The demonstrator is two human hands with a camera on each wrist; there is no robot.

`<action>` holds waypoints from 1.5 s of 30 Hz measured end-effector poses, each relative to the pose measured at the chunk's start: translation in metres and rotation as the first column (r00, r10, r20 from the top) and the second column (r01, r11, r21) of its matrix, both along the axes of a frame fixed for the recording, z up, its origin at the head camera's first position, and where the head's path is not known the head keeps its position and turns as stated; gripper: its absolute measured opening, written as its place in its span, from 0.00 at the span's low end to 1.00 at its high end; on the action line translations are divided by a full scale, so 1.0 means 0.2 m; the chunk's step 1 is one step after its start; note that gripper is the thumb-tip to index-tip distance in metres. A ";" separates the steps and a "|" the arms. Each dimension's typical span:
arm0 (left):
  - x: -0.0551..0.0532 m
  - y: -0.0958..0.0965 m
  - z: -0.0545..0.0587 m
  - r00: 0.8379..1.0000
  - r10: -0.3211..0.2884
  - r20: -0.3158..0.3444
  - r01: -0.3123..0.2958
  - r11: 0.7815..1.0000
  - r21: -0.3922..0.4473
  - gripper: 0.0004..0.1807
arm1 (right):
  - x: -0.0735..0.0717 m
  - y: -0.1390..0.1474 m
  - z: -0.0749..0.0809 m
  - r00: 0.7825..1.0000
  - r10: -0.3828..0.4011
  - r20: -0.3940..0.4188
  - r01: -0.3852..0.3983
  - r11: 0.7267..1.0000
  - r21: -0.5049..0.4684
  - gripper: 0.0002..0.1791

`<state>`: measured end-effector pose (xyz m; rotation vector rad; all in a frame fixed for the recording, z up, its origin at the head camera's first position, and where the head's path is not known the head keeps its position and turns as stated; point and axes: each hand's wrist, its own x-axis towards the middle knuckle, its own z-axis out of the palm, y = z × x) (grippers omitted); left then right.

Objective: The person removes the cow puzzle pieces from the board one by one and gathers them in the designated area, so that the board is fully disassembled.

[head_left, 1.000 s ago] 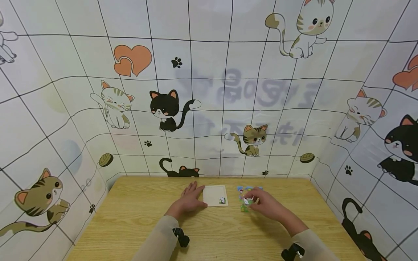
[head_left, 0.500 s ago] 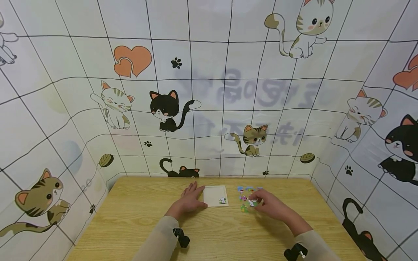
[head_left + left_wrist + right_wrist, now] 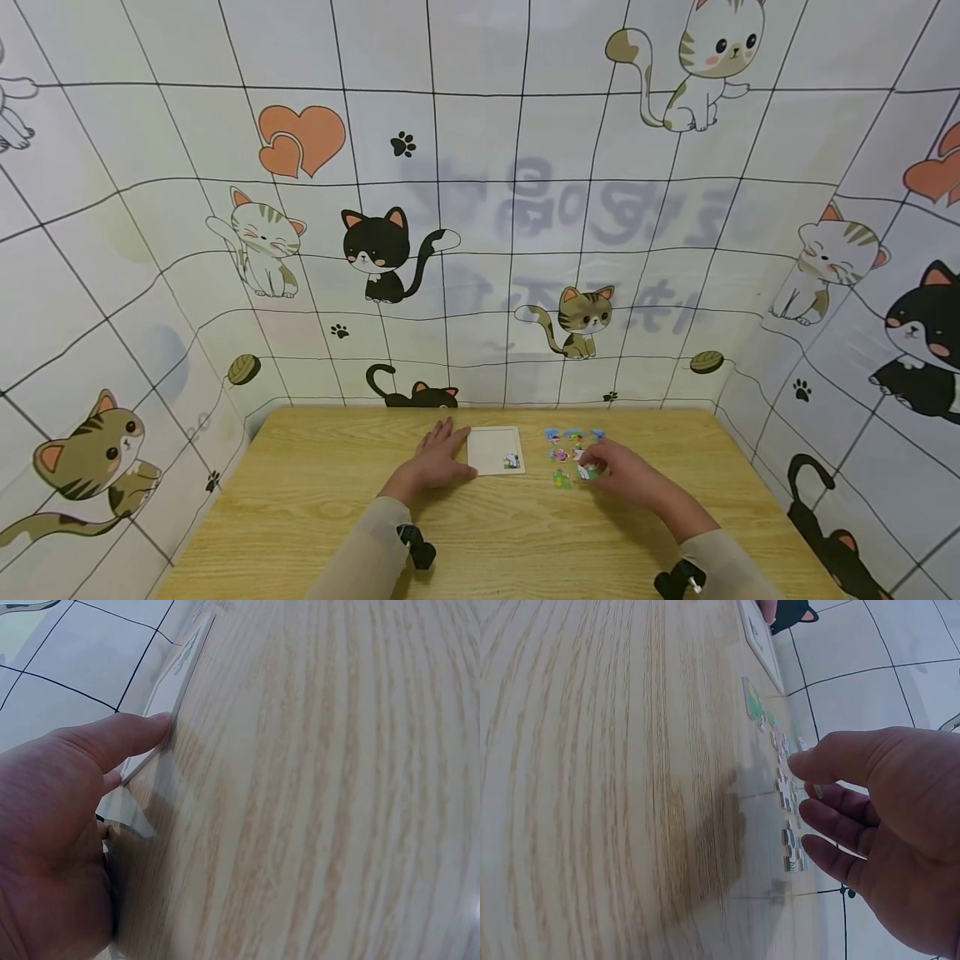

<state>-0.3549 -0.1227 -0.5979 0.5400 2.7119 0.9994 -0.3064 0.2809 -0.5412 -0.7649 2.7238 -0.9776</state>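
Observation:
In the head view my left hand (image 3: 438, 460) lies beside a pale square puzzle tray (image 3: 487, 448), fingers along its left side and thumb at its near-left corner. One jigsaw piece (image 3: 512, 461) with a white figure sits in the tray's near-right corner. To the right, several colourful jigsaw pieces (image 3: 558, 455) lie on the table. My right hand (image 3: 622, 472) is over the right side of that group, fingertips close above a white-and-green piece (image 3: 587, 472). The right wrist view shows a gap between thumb and bent fingers, with pieces (image 3: 784, 791) flat on the table below them.
A wood-grain table (image 3: 480, 533) spans the front. Behind it and on both sides hangs a white grid-patterned sheet (image 3: 480, 250) printed with cats. Small black devices (image 3: 417, 546) sit on both wrists over beige sleeves.
My right hand has shifted slightly right, and the white-and-green piece under its fingers now lies further right and nearer. The left hand and tray stay put.

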 end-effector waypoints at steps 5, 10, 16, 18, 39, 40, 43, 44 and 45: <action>0.01 -0.01 0.02 1.000 -0.005 0.006 0.005 1.000 0.018 0.50 | -0.02 0.00 -0.02 0.999 0.026 -0.027 -0.025 0.998 0.058 0.15; 0.00 -0.01 0.01 1.000 -0.012 0.006 0.011 1.000 0.028 0.50 | -0.02 0.00 -0.03 1.000 0.025 -0.018 -0.024 0.996 0.082 0.15; 0.00 0.00 0.01 1.000 -0.015 0.006 0.015 1.000 0.027 0.49 | -0.02 0.00 -0.03 0.999 0.038 -0.018 -0.036 0.996 0.087 0.14; 0.00 -0.01 0.01 1.000 -0.016 0.006 0.016 1.000 0.025 0.50 | -0.02 0.00 -0.03 0.999 0.038 -0.021 -0.036 0.995 0.093 0.13; -0.01 0.00 0.01 1.000 0.002 0.014 -0.001 1.000 -0.029 0.50 | -0.03 0.01 -0.05 0.999 0.027 -0.030 -0.024 0.995 0.102 0.13; -0.02 0.00 0.00 1.000 0.002 0.010 -0.002 1.000 -0.028 0.50 | -0.03 0.01 -0.05 0.999 0.027 -0.029 -0.024 0.995 0.102 0.13; -0.05 -0.01 -0.05 1.000 0.005 0.003 -0.005 1.000 -0.018 0.49 | -0.03 0.01 -0.05 0.999 0.029 -0.025 -0.026 0.995 0.098 0.14; -0.05 -0.01 -0.06 1.000 0.004 0.003 -0.004 1.000 -0.015 0.49 | -0.03 0.01 -0.05 0.999 0.030 -0.022 -0.028 0.995 0.097 0.14; -0.05 -0.01 -0.06 1.000 0.004 0.004 -0.004 1.000 -0.015 0.49 | -0.03 0.01 -0.05 0.999 0.032 -0.019 -0.030 0.995 0.095 0.14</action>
